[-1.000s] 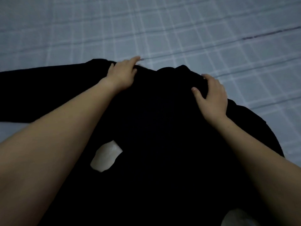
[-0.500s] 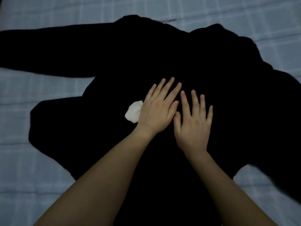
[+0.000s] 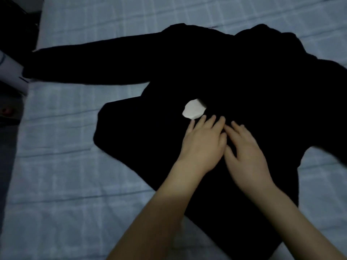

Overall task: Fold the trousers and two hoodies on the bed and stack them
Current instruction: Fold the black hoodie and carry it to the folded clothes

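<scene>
While the black hoodie lies spread on the bed, my left hand and right hand rest flat, fingers straight, on its middle; I should sweep outward evenly before folding the outstretched sleeve.

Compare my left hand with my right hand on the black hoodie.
The left hand has its fingertips right beside the white patch; the right hand lies farther from it. The left hand's fingers point up and to the right in the picture, while the right hand's point up and to the left, so the two hands meet near the fingers. Both lie palm down with straight fingers on the black hoodie, gripping nothing.
</scene>
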